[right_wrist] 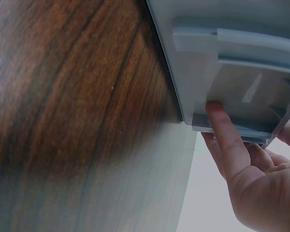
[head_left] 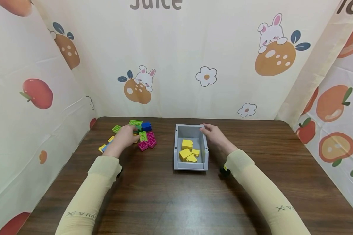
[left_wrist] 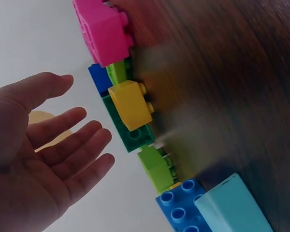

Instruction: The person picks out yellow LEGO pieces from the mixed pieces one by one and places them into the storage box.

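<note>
A grey box [head_left: 191,166] stands on the table with several yellow bricks [head_left: 187,144] inside. My right hand [head_left: 213,134] grips its far right corner, fingers against the outer wall [right_wrist: 198,92] in the right wrist view. Over the loose bricks on the left hovers my left hand [head_left: 123,138]; in the left wrist view the hand [left_wrist: 58,154] has its fingers spread and holds nothing. Beside it there are a yellow brick [left_wrist: 130,104], a dark green brick [left_wrist: 130,137] and a pink brick [left_wrist: 104,34].
Around the left hand lie magenta bricks [head_left: 142,145], a dark blue brick [head_left: 146,126] and light green bricks [head_left: 136,122]. A blue brick [left_wrist: 181,208] and a light blue piece [left_wrist: 234,205] are nearest the left wrist camera. A printed cloth [head_left: 176,58] hangs behind the table [head_left: 164,202].
</note>
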A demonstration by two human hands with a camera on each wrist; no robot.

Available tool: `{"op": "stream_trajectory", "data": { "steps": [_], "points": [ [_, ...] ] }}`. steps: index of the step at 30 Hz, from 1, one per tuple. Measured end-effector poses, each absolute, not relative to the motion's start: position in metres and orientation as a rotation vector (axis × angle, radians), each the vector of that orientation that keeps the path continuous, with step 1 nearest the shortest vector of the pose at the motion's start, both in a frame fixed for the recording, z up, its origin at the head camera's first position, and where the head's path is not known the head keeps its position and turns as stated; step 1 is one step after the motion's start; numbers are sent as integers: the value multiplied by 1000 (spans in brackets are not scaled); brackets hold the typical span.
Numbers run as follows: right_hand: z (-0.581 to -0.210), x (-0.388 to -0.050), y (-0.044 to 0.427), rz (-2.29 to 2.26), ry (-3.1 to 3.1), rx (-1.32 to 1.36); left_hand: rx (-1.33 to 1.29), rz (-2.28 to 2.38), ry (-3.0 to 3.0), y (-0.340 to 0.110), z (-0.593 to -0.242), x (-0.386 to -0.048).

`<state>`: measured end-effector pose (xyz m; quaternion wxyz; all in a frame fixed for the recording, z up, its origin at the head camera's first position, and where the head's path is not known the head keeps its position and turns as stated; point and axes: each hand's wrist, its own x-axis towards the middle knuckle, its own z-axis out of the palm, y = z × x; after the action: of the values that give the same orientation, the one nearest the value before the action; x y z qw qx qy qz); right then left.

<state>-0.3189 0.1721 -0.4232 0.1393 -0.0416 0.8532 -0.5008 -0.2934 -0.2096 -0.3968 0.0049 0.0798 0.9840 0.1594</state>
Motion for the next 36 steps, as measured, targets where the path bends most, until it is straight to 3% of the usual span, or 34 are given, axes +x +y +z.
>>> {"op": "stream_trajectory", "data": {
  "steps": [36],
  "points": [
    [-421,-318,172,-1475,2440,-100,182,421,2954,-218,-424,-315]
  ]
}}
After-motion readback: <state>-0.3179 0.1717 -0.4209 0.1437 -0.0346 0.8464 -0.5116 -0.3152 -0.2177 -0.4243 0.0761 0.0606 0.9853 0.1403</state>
